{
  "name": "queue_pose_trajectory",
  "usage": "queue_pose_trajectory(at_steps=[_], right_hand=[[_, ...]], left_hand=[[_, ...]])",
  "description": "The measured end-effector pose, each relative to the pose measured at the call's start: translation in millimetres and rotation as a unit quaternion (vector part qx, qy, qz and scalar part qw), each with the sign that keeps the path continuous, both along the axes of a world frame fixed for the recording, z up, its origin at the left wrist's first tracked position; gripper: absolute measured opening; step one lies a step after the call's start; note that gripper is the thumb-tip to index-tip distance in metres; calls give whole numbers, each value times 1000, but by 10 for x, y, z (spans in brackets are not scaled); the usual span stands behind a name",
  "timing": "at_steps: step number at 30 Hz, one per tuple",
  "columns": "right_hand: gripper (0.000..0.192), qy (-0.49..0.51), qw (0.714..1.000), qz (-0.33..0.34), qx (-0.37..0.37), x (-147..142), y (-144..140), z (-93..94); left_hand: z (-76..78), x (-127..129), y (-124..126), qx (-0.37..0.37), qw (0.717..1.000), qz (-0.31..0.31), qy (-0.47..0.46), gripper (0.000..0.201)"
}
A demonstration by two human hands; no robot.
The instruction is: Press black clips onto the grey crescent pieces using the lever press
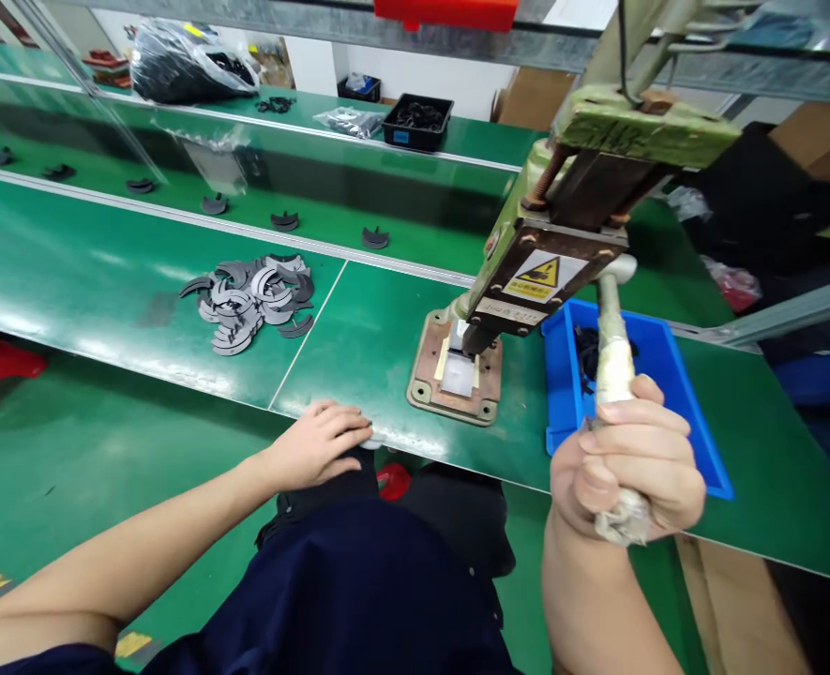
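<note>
My right hand (632, 464) is wrapped round the taped handle (612, 352) of a green hand press (548, 225). Under the press ram, a small light plate (459, 373) sits on the brown base (421, 384); the ram hides part of what lies there. At the table's front edge is my left hand (326, 445), its fingers bent together over a small pale-grey piece (372, 439), mostly hidden by the fingertips. A pile of grey curved pieces (249, 298) lies on the green table, left of the press and beyond my left hand.
A blue bin (700, 441) with dark parts stands right of the press. Several dark curved pieces (374, 237) lie spaced along a green strip behind the metal rail. Farther back are a black tray (418, 122) and a stuffed plastic bag (189, 61). A metal beam crosses overhead.
</note>
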State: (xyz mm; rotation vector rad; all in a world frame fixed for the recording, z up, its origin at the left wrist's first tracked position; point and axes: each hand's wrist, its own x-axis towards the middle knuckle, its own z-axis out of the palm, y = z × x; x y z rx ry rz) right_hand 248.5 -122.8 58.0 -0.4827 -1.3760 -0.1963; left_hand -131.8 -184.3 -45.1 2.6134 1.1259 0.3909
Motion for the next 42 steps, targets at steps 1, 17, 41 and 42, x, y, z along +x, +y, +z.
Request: queue_pose_trajectory(at_steps=[1,17,41,42], right_hand=[[33,-5,1000,-2,-6,1,-7,-1],[29,-18,999,-14,-35,-36,-87,13],[29,-20,998,-22,-54,-50,-135,18],[28,-25,998,-21,-53,-43,-138,23]], left_hand=[[-12,30,-36,-7,1000,-14,-13,37],[427,1084,1388,-396,790,183,-431,37],[698,1739,1988,-469,827,226,-213,26],[694,1758,1977,-467,826,230,-217,27]])
